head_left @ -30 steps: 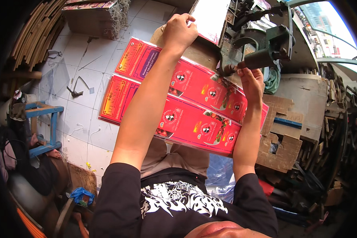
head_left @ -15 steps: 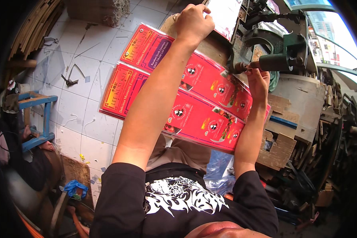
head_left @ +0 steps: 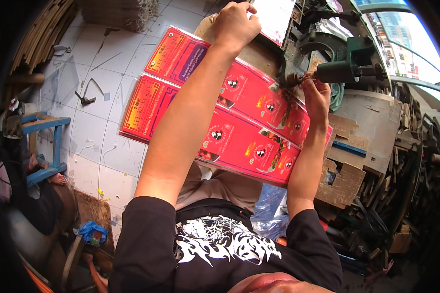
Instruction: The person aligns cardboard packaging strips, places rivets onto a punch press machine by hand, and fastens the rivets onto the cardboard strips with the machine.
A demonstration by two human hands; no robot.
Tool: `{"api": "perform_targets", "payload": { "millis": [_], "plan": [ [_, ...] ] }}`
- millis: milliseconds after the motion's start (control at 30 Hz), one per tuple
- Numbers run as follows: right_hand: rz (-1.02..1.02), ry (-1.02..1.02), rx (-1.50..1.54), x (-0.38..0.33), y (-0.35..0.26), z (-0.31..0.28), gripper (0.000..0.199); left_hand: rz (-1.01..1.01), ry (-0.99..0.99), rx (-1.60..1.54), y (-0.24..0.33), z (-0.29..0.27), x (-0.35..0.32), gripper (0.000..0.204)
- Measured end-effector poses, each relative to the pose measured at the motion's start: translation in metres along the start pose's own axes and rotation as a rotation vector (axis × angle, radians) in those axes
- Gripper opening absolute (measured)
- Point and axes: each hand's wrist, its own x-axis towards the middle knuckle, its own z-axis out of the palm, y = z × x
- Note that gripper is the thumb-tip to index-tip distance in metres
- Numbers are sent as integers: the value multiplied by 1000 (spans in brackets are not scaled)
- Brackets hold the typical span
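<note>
Two red printed signs (head_left: 252, 150) in clear plastic lie beneath my arms, with yellow and purple panels at their left ends. A small metal ring shows in the upper sign's far left corner. My left hand (head_left: 236, 27) is closed in a loose fist above the sign's far edge; its contents, if any, are hidden. At the green metal press (head_left: 335, 72), my right hand (head_left: 317, 95) pinches with thumb and fingertips between its two facing metal ends. Whatever lies in that pinch is too small to name. The right forearm passes over the signs' right end.
White printed sheets (head_left: 275, 18) lie beyond my left hand. Stacked wooden boards and offcuts (head_left: 376, 195) crowd the right side. A blue stool frame (head_left: 58, 146) stands on the tiled floor at left, near another person's foot (head_left: 57, 179). Wood strips lean at far left.
Both signs have shifted slightly left and away from me. My left hand has moved a little up and left. My right fingertips have risen slightly into the press's gap.
</note>
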Motion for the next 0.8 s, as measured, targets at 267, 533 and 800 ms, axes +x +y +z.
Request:
{"api": "perform_targets", "payload": {
  "millis": [267, 533, 800],
  "plan": [
    [7, 26, -215, -2, -6, 11, 19, -42, -34, 9, 11, -6, -3, 31],
    [29, 28, 77, 7, -15, -13, 17, -21, -58, 62, -3, 2, 1, 27],
    [-1, 637, 196, -24, -88, -89, 26, 200, 170, -52, 20, -1, 8, 16]
  ]
}}
